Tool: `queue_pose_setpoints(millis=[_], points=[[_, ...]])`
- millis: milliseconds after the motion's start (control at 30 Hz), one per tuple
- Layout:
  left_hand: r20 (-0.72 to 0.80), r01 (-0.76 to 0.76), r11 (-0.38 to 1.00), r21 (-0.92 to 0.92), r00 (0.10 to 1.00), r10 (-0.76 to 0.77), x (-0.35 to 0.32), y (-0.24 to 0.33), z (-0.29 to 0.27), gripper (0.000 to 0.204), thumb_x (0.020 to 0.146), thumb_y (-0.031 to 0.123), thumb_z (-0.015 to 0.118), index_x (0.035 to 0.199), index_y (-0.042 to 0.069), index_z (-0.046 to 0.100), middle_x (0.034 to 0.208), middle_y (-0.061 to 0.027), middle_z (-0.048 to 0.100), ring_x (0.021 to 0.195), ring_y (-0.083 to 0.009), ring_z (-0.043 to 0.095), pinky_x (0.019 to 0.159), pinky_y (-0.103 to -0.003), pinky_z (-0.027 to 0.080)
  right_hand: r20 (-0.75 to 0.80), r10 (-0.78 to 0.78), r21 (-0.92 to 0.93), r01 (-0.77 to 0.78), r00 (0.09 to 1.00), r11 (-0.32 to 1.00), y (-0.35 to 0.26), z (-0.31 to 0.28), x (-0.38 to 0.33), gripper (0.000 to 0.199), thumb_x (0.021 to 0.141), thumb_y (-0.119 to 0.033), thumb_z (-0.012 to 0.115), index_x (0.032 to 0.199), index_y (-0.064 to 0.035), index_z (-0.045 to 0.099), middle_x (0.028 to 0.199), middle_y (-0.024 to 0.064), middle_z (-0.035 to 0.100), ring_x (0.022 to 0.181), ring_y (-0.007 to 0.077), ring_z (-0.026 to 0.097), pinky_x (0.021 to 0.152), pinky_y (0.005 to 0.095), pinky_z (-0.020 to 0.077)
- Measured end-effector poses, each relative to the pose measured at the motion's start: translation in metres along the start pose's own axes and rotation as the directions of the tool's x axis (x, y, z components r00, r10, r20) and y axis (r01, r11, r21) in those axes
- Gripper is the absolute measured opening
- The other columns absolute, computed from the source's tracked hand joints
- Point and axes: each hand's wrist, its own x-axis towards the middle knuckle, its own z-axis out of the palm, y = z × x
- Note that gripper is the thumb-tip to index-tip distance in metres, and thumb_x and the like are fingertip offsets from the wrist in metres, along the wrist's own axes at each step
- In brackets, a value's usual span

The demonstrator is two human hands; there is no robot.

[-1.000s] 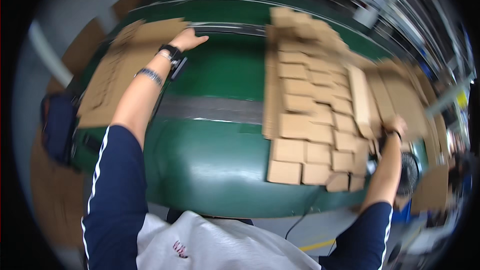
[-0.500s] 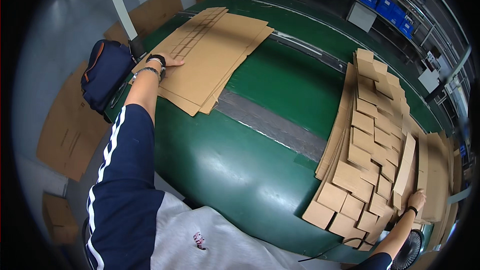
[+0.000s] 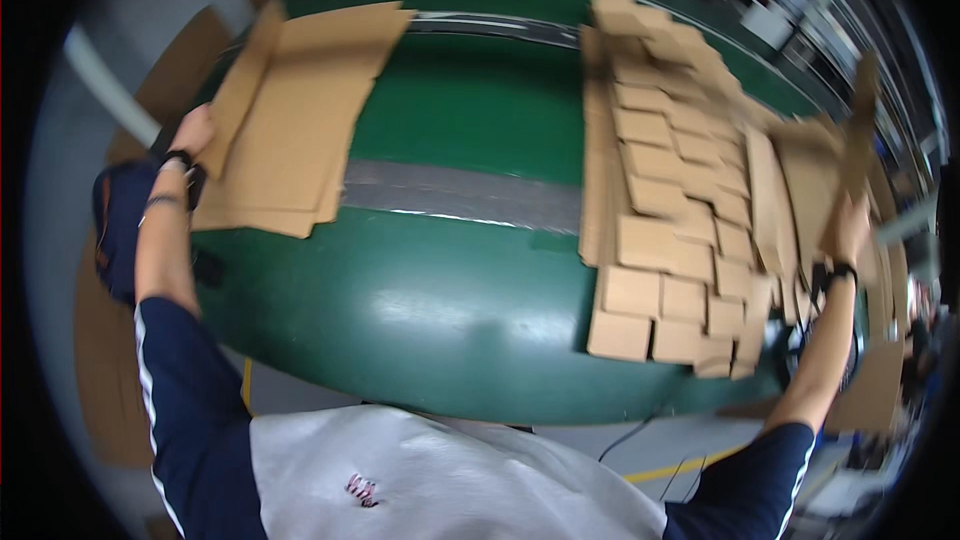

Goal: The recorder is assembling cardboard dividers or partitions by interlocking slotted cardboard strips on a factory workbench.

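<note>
My left hand [image 3: 195,130] is closed on a narrow cardboard strip [image 3: 247,90], lifted on edge along the left side of a stack of flat brown cardboard sheets [image 3: 305,130]. At the right, my right hand [image 3: 850,230], smeared by motion, grips another cardboard strip [image 3: 862,125] that stands up above it. Just left of that hand lies a long pile of overlapping folded cardboard pieces [image 3: 670,245]. Both the sheets and the pile rest on a green table [image 3: 430,290].
A dark blue bag [image 3: 115,230] sits by the table's left end, near my left forearm. More cardboard [image 3: 875,385] stands at the right edge. A black cable [image 3: 625,440] hangs off the front edge, and a pale post [image 3: 110,85] rises at the left.
My left hand has shifted left and raised the strip off the sheets. My right hand has come up from beside the pile with a strip. The view has turned rightward and down.
</note>
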Motion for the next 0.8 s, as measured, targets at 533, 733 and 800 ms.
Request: queue_pose_setpoints(millis=[533, 733, 800], points=[[0.432, -0.702, 0.671, -0.24, 0.542, 0.721, -0.237, 0.299, -0.049, 0.075, 0.079, -0.003, 0.05, 0.15, 0.005, 0.027, 0.106, -0.0284, 0.063, 0.083, -0.0425, 0.064, 0.076, -0.049, 0.052, 0.402, -0.382, 0.37, 0.234, 0.832, 0.899, -0.165, -0.051, -0.162, 0.065, 0.087, -0.039, 0.069, 0.129, 0.0084, 0.055, 0.088, 0.022, 0.067, 0.085, 0.0354, 0.066, 0.08, 0.0396, 0.0523], [0.308, -0.627, 0.74, -0.243, 0.674, 0.672, -0.241, 0.257, -0.059, 0.062, 0.083, 0.012, 0.06, 0.14, 0.002, 0.038, 0.102, -0.0246, 0.062, 0.088, -0.0413, 0.064, 0.077, -0.048, 0.053, 0.625, -0.413, 0.238, 0.343, 0.662, 0.909, -0.205, -0.056, -0.171, 0.055, 0.085, -0.042, 0.063, 0.109, 0.0074, 0.059, 0.095, 0.0313, 0.067, 0.093, 0.0455, 0.065, 0.085, 0.0476, 0.0508], [0.155, -0.61, 0.772, -0.178, 0.757, 0.634, -0.242, 0.252, -0.053, 0.071, 0.082, 0.032, 0.071, 0.139, 0.002, 0.04, 0.106, -0.024, 0.062, 0.094, -0.0424, 0.063, 0.082, -0.048, 0.053, 0.61, -0.394, 0.253, 0.302, 0.687, 0.919, -0.202, -0.045, -0.167, 0.053, 0.087, -0.04, 0.059, 0.111, 0.007, 0.058, 0.096, 0.032, 0.066, 0.095, 0.0465, 0.064, 0.086, 0.0491, 0.0501]])
